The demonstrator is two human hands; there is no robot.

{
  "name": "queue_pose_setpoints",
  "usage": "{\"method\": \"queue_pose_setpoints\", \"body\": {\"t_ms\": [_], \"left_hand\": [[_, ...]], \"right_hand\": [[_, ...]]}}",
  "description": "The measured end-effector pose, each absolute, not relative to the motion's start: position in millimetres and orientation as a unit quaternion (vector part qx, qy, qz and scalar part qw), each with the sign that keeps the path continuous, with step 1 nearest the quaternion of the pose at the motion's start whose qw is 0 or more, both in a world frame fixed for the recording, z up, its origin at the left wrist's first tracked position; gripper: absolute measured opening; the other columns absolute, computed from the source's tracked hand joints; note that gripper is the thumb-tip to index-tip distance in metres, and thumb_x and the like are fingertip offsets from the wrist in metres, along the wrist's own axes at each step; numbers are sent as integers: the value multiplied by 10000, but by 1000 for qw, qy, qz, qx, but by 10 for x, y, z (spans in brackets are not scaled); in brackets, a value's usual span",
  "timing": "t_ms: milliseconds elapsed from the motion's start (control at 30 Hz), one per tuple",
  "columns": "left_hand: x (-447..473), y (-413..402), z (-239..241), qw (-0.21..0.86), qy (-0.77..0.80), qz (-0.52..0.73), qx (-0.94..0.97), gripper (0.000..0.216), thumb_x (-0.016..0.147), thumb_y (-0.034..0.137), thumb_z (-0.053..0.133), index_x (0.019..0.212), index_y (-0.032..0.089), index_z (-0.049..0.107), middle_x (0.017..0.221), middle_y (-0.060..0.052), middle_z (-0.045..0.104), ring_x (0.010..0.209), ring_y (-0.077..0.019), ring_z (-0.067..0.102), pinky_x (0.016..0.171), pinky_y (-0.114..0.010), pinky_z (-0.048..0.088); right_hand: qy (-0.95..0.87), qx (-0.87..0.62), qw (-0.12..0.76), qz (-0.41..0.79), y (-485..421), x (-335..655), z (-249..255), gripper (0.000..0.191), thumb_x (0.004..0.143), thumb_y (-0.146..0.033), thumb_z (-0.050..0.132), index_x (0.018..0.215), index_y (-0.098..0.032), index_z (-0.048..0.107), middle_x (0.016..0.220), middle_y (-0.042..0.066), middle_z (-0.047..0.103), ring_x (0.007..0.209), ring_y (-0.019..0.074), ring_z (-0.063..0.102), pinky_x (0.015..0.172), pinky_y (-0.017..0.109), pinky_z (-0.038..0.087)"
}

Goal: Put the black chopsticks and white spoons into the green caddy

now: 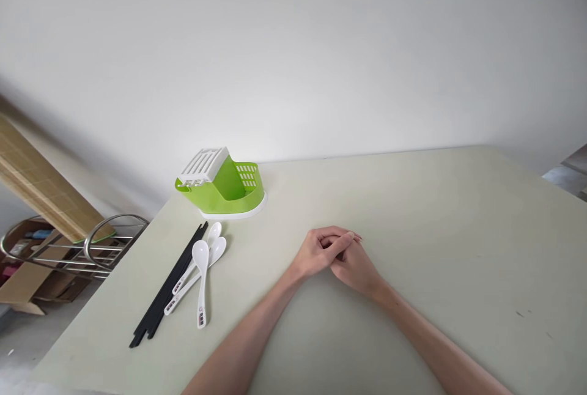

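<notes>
Both hands — left (316,252), right (353,266) — clasped together, empty; three glossy white spoons (202,273) lie nearby.

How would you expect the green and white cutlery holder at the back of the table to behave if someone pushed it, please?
The cutlery holder looks like thin plastic with slotted walls, so it is probably light and would slide easily on the smooth table. Its white base looks wider than its top, so tipping seems unlikely. It appears empty, which adds no weight to steady it.

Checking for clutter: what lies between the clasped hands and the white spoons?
Nothing: in the head view, only bare table separates the left hand from the spoons.
</notes>
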State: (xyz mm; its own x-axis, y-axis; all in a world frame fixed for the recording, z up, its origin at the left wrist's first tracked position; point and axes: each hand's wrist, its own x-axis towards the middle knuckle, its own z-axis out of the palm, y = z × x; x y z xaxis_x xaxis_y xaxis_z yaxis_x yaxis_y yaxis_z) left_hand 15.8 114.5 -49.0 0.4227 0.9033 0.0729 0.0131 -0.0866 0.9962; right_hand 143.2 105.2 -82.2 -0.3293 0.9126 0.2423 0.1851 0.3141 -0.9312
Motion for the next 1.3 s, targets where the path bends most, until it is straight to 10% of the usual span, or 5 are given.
{"method": "queue_pose_setpoints", "body": {"t_ms": [733, 1133, 1300], "left_hand": [[159, 1103, -474, 572, 391, 422, 585, 474, 1001, 603, 569, 1183, 210, 761, 1297, -109, 746, 1132, -263, 714, 981, -387, 563], [254, 1129, -693, 818, 197, 451, 297, 754, 978, 756, 432, 1385, 145, 604, 1412, -235, 660, 1300, -412, 647, 1186, -622, 361], [207, 1062, -685, 864, 103, 420, 257, 744, 1005, 664, 435, 1443, 81, 580, 1505, -280, 582, 1333, -421, 621, 1228, -610, 276]], "right_hand": [[-648, -420, 438, 460, 1049, 1458, -743, 206, 955, -303, 544, 822, -225, 680, 756, 20, 709, 657, 181, 623, 575, 296, 461], [-661, -458, 535, 258, 1388, 1015, -249, 188, 997, -279, 510, 1152, -243, 609, 1178, 99, 697, 1024, 226, 673, 920, 393, 560], [-714, -379, 495, 318, 1716, 350, -61, 242, 997, -249, 467, 1199, -231, 599, 1165, 88, 703, 949, 186, 685, 810, 313, 567]]}}
